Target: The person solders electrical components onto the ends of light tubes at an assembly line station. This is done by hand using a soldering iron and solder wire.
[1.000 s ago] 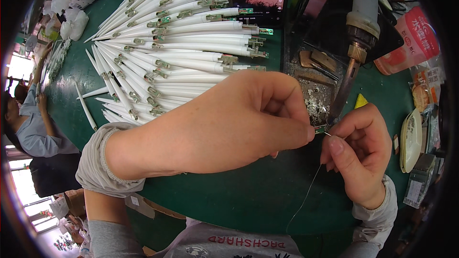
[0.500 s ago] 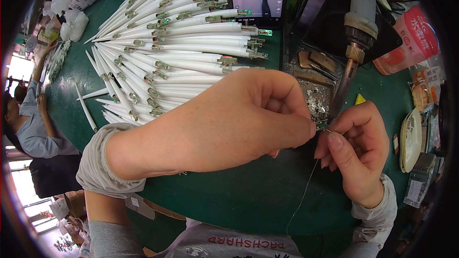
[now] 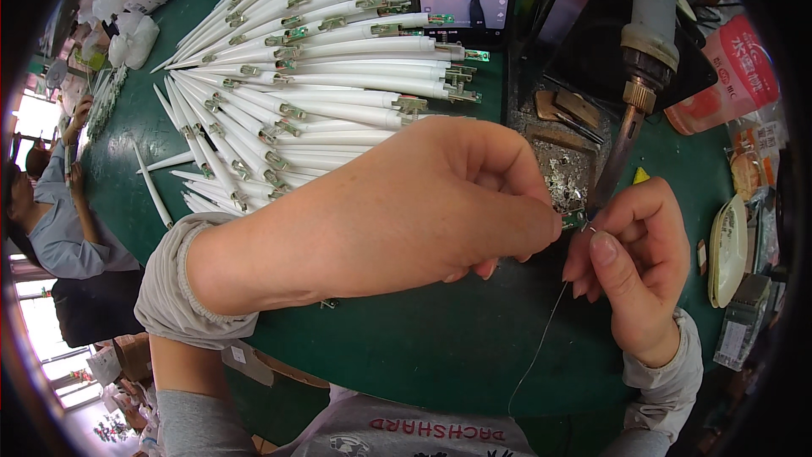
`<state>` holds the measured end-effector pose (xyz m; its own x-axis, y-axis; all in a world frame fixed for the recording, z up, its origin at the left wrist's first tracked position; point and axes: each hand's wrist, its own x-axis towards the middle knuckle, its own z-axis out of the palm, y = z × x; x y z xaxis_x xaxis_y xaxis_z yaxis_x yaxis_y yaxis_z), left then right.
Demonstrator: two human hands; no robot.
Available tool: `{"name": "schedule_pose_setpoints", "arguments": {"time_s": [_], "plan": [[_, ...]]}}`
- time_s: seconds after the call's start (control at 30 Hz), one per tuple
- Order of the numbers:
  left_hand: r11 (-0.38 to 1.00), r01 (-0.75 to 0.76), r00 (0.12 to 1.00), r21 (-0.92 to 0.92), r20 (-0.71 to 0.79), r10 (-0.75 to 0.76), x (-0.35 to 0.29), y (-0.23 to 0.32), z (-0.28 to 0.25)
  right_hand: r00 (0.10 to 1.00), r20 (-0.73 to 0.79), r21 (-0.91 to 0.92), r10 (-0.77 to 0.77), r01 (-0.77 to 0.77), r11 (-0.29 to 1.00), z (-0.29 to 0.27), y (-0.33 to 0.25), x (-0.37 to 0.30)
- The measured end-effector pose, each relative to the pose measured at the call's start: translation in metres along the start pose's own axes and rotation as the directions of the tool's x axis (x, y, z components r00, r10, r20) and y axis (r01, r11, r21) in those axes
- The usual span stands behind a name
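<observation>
My left hand reaches across the bench with thumb and fingers pinched on a small green circuit board. Only the board's end shows past the fingertips, right at the tip of a soldering iron that points down from the upper right. A thin solder wire is pinched in my right hand; its short free end is near the iron tip and the board, and its tail hangs toward the bench's front edge. Whether wire and board touch is too small to tell.
White tapered sticks with green board ends lie fanned in a pile left of the iron. Behind stands a phone. A metal tray holds solder scraps. A pink container and pale dish sit right. Another person sits far left.
The whole view has shifted slightly, so the pile, phone and iron appear a little farther right. Both hands keep their pinches, with the board and wire still near the iron tip.
</observation>
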<state>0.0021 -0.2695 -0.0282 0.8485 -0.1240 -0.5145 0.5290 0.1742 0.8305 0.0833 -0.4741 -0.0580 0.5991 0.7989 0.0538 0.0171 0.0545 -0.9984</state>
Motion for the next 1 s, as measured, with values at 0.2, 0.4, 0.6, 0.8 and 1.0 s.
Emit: {"name": "schedule_pose_setpoints", "arguments": {"time_s": [0.2, 0.4, 0.6, 0.8, 1.0], "plan": [[0.999, 0.005, 1.000, 0.038, 0.019, -0.006, 0.000, 0.000, 0.001, 0.992, 0.025, 0.023, 0.127, -0.128, 0.992, -0.006, -0.002, 0.002], [0.992, -0.091, 0.994, 0.087, 0.070, 0.085, -0.004, -0.017, 0.010, 0.994, 0.054, 0.041, 0.098, -0.101, 0.994, -0.005, 0.001, 0.002], [0.334, -0.549, 0.781, 0.767, 0.326, 0.533, -0.026, -0.075, 0.047, 0.986, 0.089, -0.043, 0.140, -0.136, 0.990, -0.011, 0.003, 0.000], [-0.091, -0.555, 0.650, 0.827, 0.500, 0.572, -0.034, -0.094, 0.058, 0.988, 0.066, -0.049, 0.140, -0.137, 0.989, -0.008, 0.004, -0.002], [-0.295, -0.141, 0.861, 0.945, 0.264, 0.434, -0.064, -0.032, 0.021, 0.985, 0.098, -0.065, 0.140, -0.134, 0.989, -0.011, 0.004, -0.002]]}}
